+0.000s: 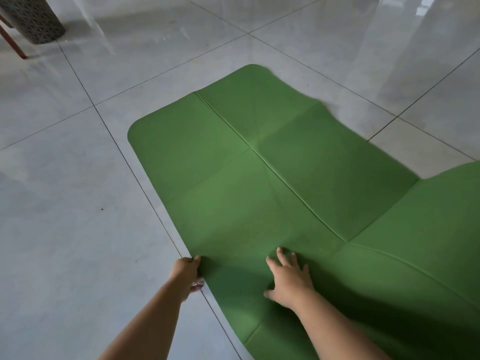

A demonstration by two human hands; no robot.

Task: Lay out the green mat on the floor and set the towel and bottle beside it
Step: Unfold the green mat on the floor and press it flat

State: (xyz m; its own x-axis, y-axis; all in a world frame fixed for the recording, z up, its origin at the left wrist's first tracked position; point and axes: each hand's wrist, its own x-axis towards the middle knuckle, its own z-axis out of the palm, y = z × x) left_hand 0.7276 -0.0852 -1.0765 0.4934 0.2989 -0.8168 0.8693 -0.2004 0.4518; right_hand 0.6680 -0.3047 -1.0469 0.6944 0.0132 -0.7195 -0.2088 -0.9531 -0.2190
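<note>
The green mat (233, 183) lies partly spread on the pale tiled floor, with fold creases across it. Its far end is flat with rounded corners; its right part rises in a wavy fold toward the right edge of the view. My left hand (188, 274) grips the mat's left edge, fingers curled around it. My right hand (289, 280) rests flat on top of the mat, fingers spread, holding nothing. No towel or bottle is in view.
Glossy grey floor tiles (78, 229) with dark grout lines surround the mat. A patterned grey cylindrical container (33, 19) stands at the far left corner, beside a reddish-brown furniture leg (13, 42).
</note>
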